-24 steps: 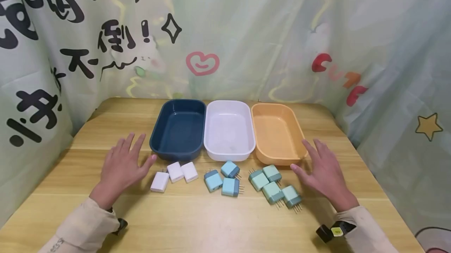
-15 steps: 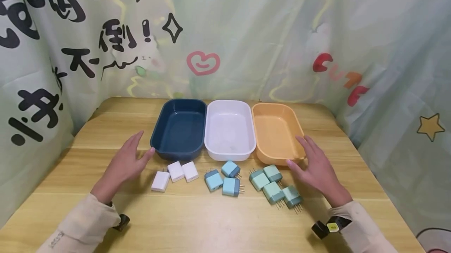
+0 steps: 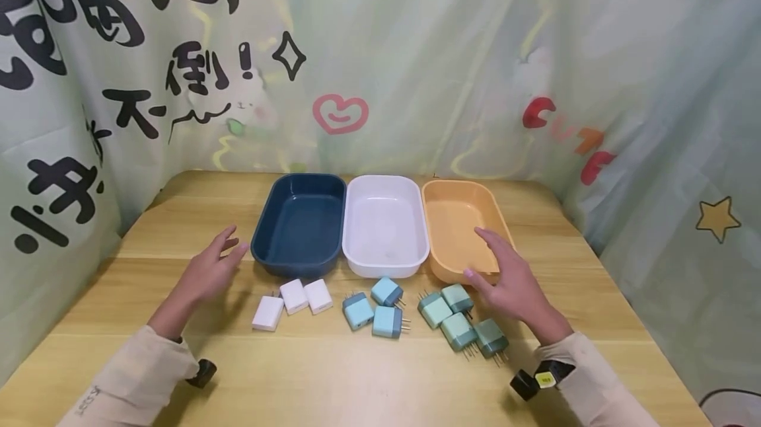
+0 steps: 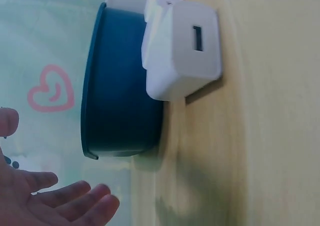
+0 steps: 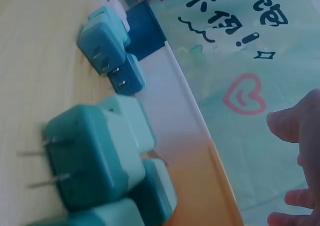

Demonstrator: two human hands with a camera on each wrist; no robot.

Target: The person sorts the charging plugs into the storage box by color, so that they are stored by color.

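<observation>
My left hand hovers left of the navy tray, its fingers loosely extended and holding nothing. Close to it on the table lie three white charger plugs, one showing a port slot in the left wrist view. Above the front right corner of the orange tray, my right hand hangs with thumb and fingers apart, nothing between them. Several green charger plugs lie below and left of it, metal prongs visible. Three blue charger plugs lie mid-table, in front of the white tray.
The three trays stand side by side at the back of the wooden table, and the plugs lie in groups before them. A printed curtain hangs behind and at both sides. A dark cable shows at lower right.
My right hand has moved left, over the orange tray's corner. My left hand has turned and drawn slightly back, its fingers closer together. The plugs and trays have stayed in place.
</observation>
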